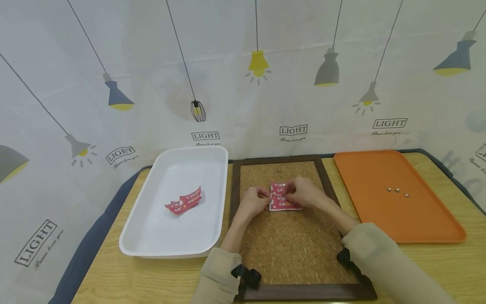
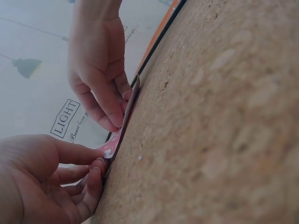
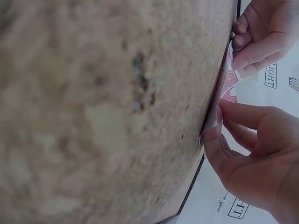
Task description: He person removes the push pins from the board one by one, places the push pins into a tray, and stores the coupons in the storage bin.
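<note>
Midway along the worktop [image 1: 102, 266], reaching from its far edge toward its near one, lies a dark-framed cork board [image 1: 292, 249], and all the action is on it! Red-and-white printed coupons [image 1: 286, 205] sit just past the middle of the board, a shade toward its far edge, one overlapping another. Both hands are on them: the left hand [image 1: 253, 202] pinches the left edge between thumb and fingers, and over on the other side the right hand [image 1: 303, 192] has its own pinch, thumb and fingers meeting on the paper. Look in from the right wrist, and the paper curves around those right fingertips [image 3: 213, 140], a sliver of it lifted off the cork. Out toward the worktop's far left corner, a deep white tray [image 1: 178, 164] carries more red coupons [image 1: 191, 200], curled and lying together around its middle. Across at the far right corner, a flat orange tray [image 1: 402, 223] shows three small silvery pieces [image 1: 397, 191] in a loose row, too tiny to make out further. Behind the far edge hangs a pale cloth [image 1: 228, 55] printed with lamps and the word LIGHT, while beige sleeves [image 1: 218, 270] come in over the near edge.
</note>
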Action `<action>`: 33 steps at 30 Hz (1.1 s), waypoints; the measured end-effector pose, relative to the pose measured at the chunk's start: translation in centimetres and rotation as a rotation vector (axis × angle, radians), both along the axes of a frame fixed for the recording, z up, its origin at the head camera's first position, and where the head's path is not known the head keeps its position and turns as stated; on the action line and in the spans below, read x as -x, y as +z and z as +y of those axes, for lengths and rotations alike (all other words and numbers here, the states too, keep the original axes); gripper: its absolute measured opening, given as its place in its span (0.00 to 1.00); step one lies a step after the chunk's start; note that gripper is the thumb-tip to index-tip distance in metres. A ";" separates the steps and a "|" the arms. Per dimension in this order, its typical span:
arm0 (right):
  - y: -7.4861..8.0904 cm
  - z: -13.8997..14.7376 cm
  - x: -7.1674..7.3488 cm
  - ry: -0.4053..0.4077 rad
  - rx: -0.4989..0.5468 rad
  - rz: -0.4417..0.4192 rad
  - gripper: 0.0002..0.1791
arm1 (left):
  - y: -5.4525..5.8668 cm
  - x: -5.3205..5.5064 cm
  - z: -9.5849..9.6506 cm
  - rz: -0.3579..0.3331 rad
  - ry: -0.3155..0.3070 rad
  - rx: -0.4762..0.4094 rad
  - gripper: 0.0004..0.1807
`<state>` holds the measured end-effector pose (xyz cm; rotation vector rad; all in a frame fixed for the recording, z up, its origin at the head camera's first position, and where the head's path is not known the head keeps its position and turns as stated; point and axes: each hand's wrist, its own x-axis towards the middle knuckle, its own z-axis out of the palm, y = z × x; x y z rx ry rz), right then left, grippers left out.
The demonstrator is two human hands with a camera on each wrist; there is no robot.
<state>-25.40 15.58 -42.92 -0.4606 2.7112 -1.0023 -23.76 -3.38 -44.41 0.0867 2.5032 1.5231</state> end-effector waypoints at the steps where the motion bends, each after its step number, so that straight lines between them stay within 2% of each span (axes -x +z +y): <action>1: 0.0 0.0 0.0 -0.007 -0.005 -0.001 0.02 | 0.0 0.0 0.0 -0.001 -0.001 0.000 0.02; 13: 0.0 -0.2 0.1 -0.030 -0.038 0.020 0.02 | 0.1 -0.1 0.1 0.013 -0.007 0.026 0.02; 22: -0.1 -0.9 0.1 -0.029 -0.123 0.014 0.05 | 0.1 -0.2 0.2 0.018 0.015 0.042 0.02; 27: 0.1 -0.8 0.0 -0.029 -0.092 -0.027 0.04 | 0.1 -0.2 0.3 0.031 0.042 0.044 0.02; 33: 0.1 -0.3 -0.5 -0.014 -0.036 0.001 0.03 | -0.1 -0.4 0.2 0.058 0.047 0.051 0.02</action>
